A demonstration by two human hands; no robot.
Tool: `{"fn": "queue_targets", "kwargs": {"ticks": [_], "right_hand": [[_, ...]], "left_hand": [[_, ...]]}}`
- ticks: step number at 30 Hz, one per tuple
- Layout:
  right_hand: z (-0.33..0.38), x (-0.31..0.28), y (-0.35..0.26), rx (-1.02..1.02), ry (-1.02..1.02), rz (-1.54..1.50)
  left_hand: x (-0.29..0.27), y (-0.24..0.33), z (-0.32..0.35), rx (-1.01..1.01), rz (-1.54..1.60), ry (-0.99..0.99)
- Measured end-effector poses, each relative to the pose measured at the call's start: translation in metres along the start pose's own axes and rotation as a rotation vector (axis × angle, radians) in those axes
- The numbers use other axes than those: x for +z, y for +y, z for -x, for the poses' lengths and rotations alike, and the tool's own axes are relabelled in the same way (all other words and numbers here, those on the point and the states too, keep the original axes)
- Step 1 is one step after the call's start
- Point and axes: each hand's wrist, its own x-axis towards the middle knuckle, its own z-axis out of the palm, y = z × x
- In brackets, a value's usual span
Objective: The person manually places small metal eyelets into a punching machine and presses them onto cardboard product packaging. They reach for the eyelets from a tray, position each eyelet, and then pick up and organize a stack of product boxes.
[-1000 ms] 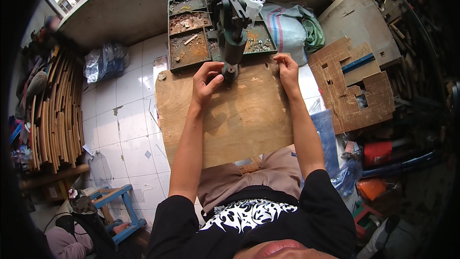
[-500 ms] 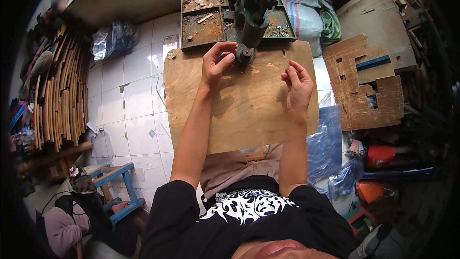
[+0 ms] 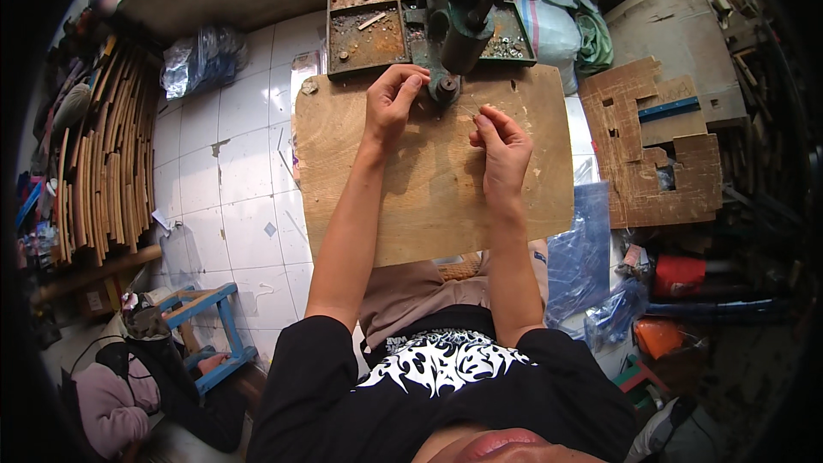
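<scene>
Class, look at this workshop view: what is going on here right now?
A person sits with a wooden board across the lap. The left hand reaches to the base of a green machine at the board's far edge, fingers pinched as if on something small. The right hand rests over the board, fingertips together, apparently holding a thin piece. A compartment tray of small parts sits behind the board.

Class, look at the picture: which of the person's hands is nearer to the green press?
Left. The left hand has its fingertips right beside the base of the green press; the right hand is lower on the board, apart.
</scene>
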Motion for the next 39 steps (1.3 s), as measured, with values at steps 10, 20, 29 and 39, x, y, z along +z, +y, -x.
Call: {"fn": "queue_targets", "kwargs": {"ticks": [10, 20, 29, 39], "right_hand": [[0.007, 0.020, 0.003, -0.041, 0.088, -0.033], [0.002, 0.010, 0.012, -0.039, -0.053, 0.035], [0.002, 0.015, 0.007, -0.019, -0.011, 0.053], [-0.021, 0.019, 0.006, 0.027, -0.002, 0.162]], "left_hand": [[-0.003, -0.002, 0.000, -0.014, -0.119, -0.009], [0.006, 0.008, 0.003, -0.075, -0.167, -0.043], [0.009, 0.013, 0.004, 0.101, -0.349, -0.171], [0.010, 0.009, 0.003, 0.133, -0.407, -0.125]]}}
